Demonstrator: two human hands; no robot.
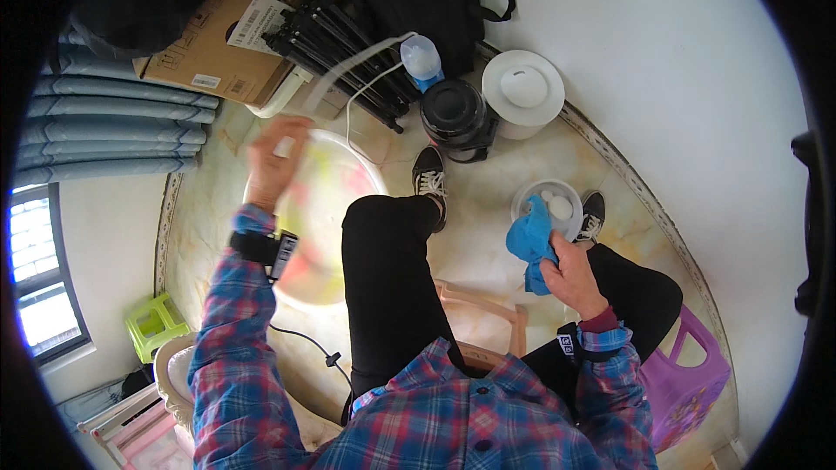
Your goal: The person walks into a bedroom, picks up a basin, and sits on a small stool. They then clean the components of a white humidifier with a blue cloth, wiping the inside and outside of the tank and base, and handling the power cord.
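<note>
A blue cloth (530, 241) is gripped in my right hand (576, 277), above a small white bucket (522, 190) on the floor. White rounded things (560, 207) lie inside that bucket. My left hand (277, 153) is raised over the edge of a large white basin (373, 179) with a blurred pattern of pink and yellow-green. The hand is motion-blurred, and a whitish blurred streak (346, 68) runs near its fingertips towards a clear and blue bottle-like container (421, 60). Whether the left hand holds anything cannot be made out.
Beyond my feet stand a black lidded appliance (455, 114) and a white round container (523, 94). Folded black stands (339, 59) lean by a cardboard box (215, 46). A purple plastic stool (686, 382) is at my right, a green stool (157, 326) at the left. A black cable (304, 334) crosses the floor.
</note>
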